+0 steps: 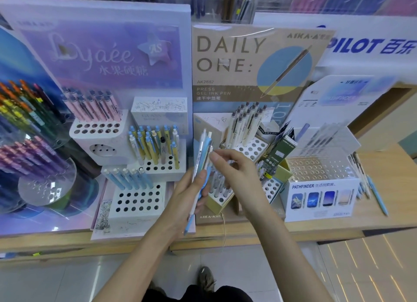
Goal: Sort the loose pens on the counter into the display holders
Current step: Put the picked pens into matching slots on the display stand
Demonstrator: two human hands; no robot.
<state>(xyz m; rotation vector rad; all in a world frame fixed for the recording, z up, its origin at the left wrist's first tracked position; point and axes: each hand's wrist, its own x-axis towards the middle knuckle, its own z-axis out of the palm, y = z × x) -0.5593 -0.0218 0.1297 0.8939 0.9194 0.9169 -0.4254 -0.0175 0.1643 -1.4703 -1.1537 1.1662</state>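
Note:
My left hand (193, 194) grips a bundle of several pens (204, 152), white, pale blue and clear, held upright in front of the DAILY ONE display. My right hand (232, 166) reaches across from the right, and its fingertips pinch the upper part of a pen in that bundle. Under my hands stands a tan holder (220, 201) with clear pens in its holes. A white holder with cream pens (250, 148) rises behind it. Left of my hands are a white holder with blue pens (137, 197) and one with blue and yellow pens (162, 164).
A PATHFINDER box (320, 193) with a clear, many-holed tray stands at the right, and loose blue pens (374, 193) lie on the wooden counter (338, 227) beside it. Round acrylic racks of coloured pens (33, 143) fill the left. Tall display cards back everything.

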